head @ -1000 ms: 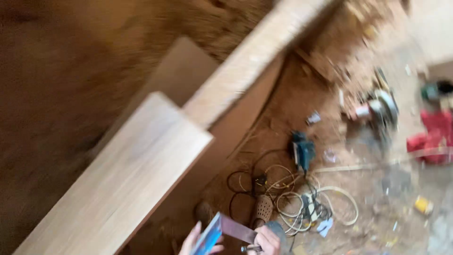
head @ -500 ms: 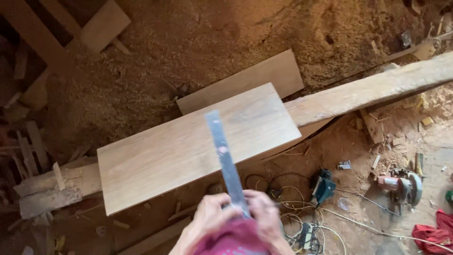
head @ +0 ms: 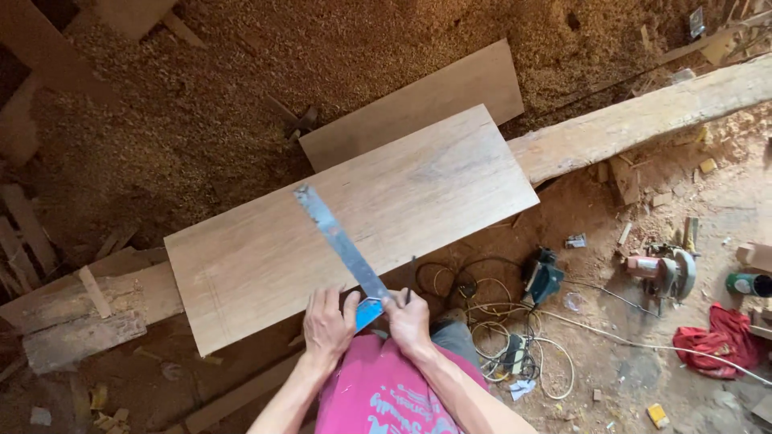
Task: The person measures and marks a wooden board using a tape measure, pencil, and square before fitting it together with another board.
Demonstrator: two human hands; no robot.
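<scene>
Both hands, left hand (head: 326,323) and right hand (head: 408,315), clamp fingers on a try square (head: 342,245) lying across the wooden board (head: 265,249); its near edge is squared, nothing yet marked alongside the blade.

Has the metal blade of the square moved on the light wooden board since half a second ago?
Yes. The metal blade has swung left: its tip, earlier near the light wooden board middle, now points toward the far-left edge.

Warm, even daylight filled the sharp frame (no motion blur), shadows stayed soft, dim corners darkened, and straight edges bowed slightly outward.
</scene>
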